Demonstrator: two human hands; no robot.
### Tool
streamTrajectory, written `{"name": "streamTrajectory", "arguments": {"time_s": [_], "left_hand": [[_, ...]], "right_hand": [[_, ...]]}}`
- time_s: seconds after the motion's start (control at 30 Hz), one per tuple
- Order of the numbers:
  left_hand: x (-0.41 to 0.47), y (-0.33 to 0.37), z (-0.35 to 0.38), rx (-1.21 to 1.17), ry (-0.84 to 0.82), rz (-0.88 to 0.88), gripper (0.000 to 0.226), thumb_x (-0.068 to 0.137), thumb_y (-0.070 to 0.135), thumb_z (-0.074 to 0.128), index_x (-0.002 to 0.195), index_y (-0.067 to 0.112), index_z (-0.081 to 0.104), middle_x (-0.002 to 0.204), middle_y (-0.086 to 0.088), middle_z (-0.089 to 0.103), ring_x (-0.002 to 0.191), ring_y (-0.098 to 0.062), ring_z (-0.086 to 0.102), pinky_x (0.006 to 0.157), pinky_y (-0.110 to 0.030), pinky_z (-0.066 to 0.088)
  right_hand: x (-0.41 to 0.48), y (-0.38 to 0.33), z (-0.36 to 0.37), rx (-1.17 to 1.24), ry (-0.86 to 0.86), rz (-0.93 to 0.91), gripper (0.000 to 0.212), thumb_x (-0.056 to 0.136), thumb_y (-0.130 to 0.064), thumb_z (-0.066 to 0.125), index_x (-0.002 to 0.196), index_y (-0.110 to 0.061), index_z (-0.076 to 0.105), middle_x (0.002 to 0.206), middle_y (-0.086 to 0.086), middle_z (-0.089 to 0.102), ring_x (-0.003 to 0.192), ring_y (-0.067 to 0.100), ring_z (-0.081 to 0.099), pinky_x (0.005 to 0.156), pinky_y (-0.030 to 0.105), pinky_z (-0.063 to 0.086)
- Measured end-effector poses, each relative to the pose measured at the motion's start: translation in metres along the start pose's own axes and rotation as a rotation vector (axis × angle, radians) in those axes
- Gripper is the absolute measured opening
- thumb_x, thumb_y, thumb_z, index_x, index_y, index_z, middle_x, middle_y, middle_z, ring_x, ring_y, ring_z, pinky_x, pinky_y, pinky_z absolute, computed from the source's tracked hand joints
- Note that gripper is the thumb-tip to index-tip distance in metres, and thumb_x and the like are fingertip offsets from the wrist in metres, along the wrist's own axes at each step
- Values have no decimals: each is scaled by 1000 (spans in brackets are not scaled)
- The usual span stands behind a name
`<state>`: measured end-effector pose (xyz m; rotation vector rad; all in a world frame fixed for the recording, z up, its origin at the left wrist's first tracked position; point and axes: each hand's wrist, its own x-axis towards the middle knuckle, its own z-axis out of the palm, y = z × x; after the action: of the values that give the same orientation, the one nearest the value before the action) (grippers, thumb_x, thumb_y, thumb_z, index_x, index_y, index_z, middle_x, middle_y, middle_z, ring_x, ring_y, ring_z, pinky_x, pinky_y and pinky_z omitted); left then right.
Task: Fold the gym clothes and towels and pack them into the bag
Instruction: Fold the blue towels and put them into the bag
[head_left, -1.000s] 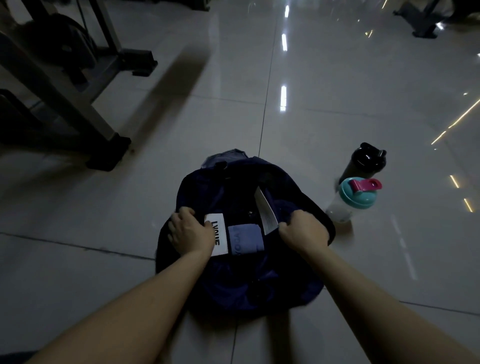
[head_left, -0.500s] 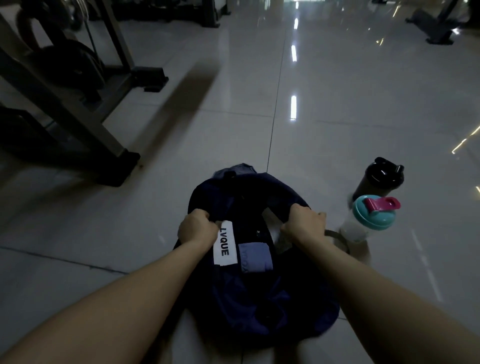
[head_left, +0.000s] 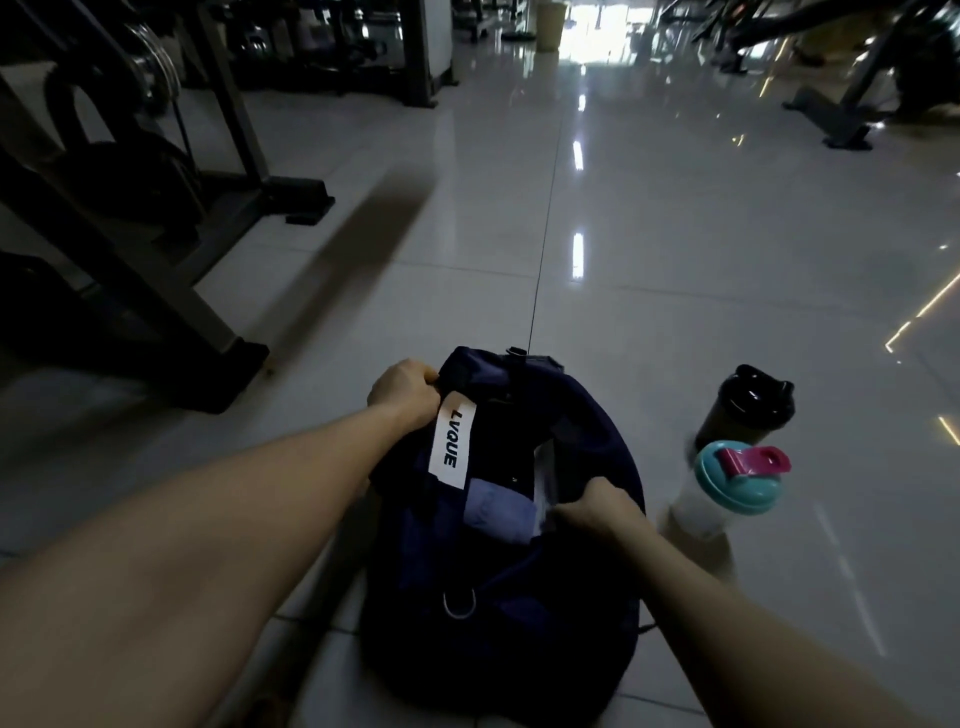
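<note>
The navy bag (head_left: 524, 639) sits on the tiled floor (head_left: 675, 291), its mouth pulled apart by both hands. The left hand (head_left: 402, 389) is clenched on the bag's far rim beside the white label (head_left: 451, 446); the right hand (head_left: 597, 506) grips the near right rim. A folded pale-blue cloth (head_left: 498, 512) lies inside the bag. A teal-lidded bottle (head_left: 730, 491) and a black bottle (head_left: 743, 405) stand just right of the bag. A hard tug, I'd say, could swing the bag into the teal one and topple it, or rumple the fold inside.
</note>
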<state>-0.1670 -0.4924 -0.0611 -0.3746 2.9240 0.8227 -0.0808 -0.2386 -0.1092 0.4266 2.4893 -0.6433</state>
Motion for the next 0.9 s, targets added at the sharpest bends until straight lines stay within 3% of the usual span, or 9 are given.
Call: {"name": "streamTrajectory", "arguments": {"time_s": [0.13, 0.27, 0.33, 0.43, 0.57, 0.73, 0.9], "left_hand": [[9, 7, 4, 25, -33, 37, 19, 91, 22, 59, 99, 22, 76, 101, -4, 73, 93, -29, 67, 74, -29, 46], [13, 43, 8, 11, 34, 109, 15, 89, 16, 58, 85, 14, 71, 85, -6, 69, 84, -30, 66, 67, -29, 43], [18, 64, 2, -9, 110, 144, 16, 89, 11, 55, 82, 12, 70, 83, -8, 67, 81, -31, 64, 66, -31, 40], [25, 90, -8, -12, 141, 221, 22, 86, 7, 53, 95, 13, 72, 100, -14, 70, 93, -36, 65, 72, -33, 47], [7, 92, -2, 61, -22, 208, 25, 89, 6, 55, 106, 9, 73, 109, -16, 70, 100, -35, 66, 77, -30, 47], [-24, 78, -13, 45, -31, 168, 20, 91, 14, 61, 107, 11, 72, 110, -12, 70, 100, -32, 66, 81, -30, 52], [-75, 102, -36, 33, -88, 213, 17, 89, 17, 63, 102, 12, 72, 103, -10, 71, 94, -28, 67, 75, -27, 50]], "right_hand": [[0, -2, 11, 196, -73, 8, 34, 86, -29, 63, 108, -4, 64, 102, 13, 69, 96, 32, 68, 89, 42, 56], [-27, 6, -23, 450, -129, 40, 14, 89, -14, 57, 92, -2, 63, 81, 13, 62, 68, 25, 62, 59, 30, 49], [-46, 13, -43, 584, -255, 59, 15, 91, -14, 58, 97, -2, 63, 81, 14, 61, 67, 25, 61, 62, 34, 55], [-69, 17, -59, 709, -365, 80, 24, 95, -14, 57, 114, 1, 60, 90, 19, 65, 70, 28, 67, 71, 43, 62], [-81, 18, -49, 730, -280, 131, 22, 95, -11, 57, 113, 1, 58, 94, 22, 65, 64, 29, 70, 67, 44, 62], [-99, 28, -34, 678, -216, 85, 30, 96, -15, 61, 120, 3, 56, 100, 23, 67, 66, 30, 72, 57, 38, 60], [-137, 44, -60, 545, -85, -35, 25, 97, -21, 62, 113, -2, 58, 97, 20, 70, 71, 30, 70, 61, 39, 62]]}}
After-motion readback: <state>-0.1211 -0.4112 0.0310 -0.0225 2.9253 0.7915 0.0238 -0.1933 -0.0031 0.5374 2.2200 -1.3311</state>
